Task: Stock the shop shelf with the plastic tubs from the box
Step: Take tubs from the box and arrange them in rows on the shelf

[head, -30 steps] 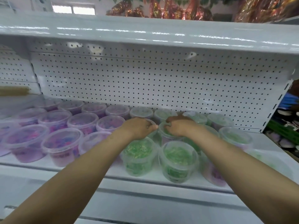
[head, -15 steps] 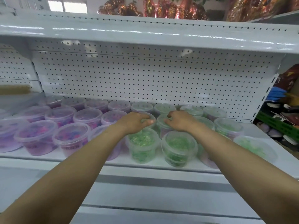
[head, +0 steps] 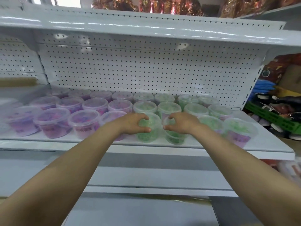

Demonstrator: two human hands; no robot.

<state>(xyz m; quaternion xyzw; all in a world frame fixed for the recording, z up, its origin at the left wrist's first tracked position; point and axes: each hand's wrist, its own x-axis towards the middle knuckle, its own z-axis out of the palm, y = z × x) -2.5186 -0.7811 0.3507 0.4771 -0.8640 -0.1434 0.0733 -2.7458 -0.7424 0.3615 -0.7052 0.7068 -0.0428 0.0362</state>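
Both bare arms were stretched forward to the front row of the white shop shelf (head: 162, 145). The left hand (head: 132, 123) was curved around a clear lidded tub of green pieces (head: 149, 130), thumb low on its near side and fingers over the lid's rim. The right hand (head: 182, 124) was curled the same way around the neighbouring green tub (head: 173, 136), which stood just beside the first at the shelf's front edge. Whether the two tubs were squeezed firmly or only cupped could not be told. Further green tubs (head: 196, 110) were ranged in rows behind and to the right, up to the perforated back panel (head: 146, 70). Purple-filled tubs (head: 53, 123) were packed in rows on the left half of the same shelf. An upper shelf (head: 146, 31) was seen above, and mixed goods (head: 276, 115) were piled at the right, beyond the shelf's end
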